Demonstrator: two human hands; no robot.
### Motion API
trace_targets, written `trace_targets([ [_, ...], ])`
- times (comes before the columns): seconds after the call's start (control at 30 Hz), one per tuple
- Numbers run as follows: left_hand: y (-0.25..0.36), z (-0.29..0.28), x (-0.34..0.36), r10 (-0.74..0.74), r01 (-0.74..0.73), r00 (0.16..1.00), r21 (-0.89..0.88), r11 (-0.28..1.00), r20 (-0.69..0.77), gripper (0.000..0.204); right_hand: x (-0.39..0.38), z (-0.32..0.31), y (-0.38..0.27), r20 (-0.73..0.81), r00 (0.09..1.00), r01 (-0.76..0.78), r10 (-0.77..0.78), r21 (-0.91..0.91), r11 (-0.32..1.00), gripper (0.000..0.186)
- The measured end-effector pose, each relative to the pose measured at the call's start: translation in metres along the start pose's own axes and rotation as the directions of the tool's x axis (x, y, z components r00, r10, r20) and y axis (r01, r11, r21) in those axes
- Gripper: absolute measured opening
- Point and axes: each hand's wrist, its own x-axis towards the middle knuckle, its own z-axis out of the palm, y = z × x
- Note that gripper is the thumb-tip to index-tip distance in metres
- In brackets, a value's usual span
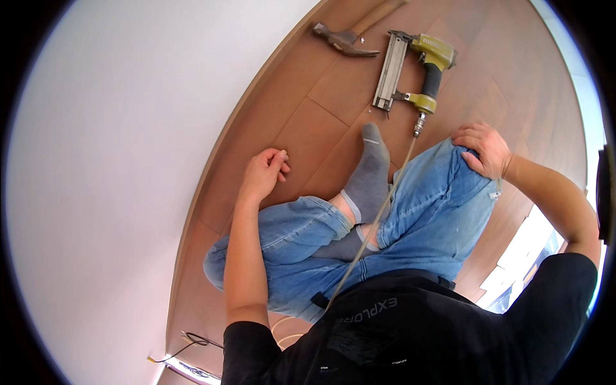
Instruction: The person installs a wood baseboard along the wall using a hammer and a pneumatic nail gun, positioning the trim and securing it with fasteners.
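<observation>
My left hand (262, 174) hovers over the brown plank floor near the baseboard, above my bent left leg. Its fingers are curled and pinched together; whatever may be between the tips is too small to make out. My right hand (486, 149) rests on my right knee in blue jeans (443, 192), fingers laid over the denim and holding nothing. A yellow-green pneumatic nail gun (431, 70) lies on the floor ahead, its silver magazine to the left. From its fitting an air hose (393, 192) runs back across my legs. A claw hammer (346, 40) lies left of the gun.
A white wall (128, 160) with a brown baseboard (221, 138) curves along the left. Small white bits lie on the floor near the tools. Thin dark wire (192, 338) lies at lower left. White sheets or boxes (523, 244) are at the right, behind my arm.
</observation>
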Motion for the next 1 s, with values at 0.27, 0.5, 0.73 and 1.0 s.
trace_targets([
  [0.27,-0.003,-0.003,0.002,0.006,-0.007,1.000,0.043,0.999,0.017,0.032,0.002,0.000,-0.002,0.024,1.000,0.002,-0.002,-0.011,1.000,0.031],
  [0.5,-0.010,-0.003,0.004,0.046,-0.048,0.999,0.069,0.996,0.020,0.033,0.006,0.000,-0.005,0.015,1.000,0.018,-0.018,0.013,1.000,0.030],
  [0.73,0.004,0.009,0.008,0.055,-0.058,0.998,0.081,0.995,0.032,0.032,-0.010,-0.004,0.002,0.022,1.000,-0.005,0.006,-0.043,0.999,0.031],
  [1.0,-0.019,-0.009,0.007,0.028,-0.026,0.998,-0.044,0.999,0.050,0.031,0.009,0.006,-0.006,0.014,1.000,0.012,-0.012,0.022,1.000,0.032],
])
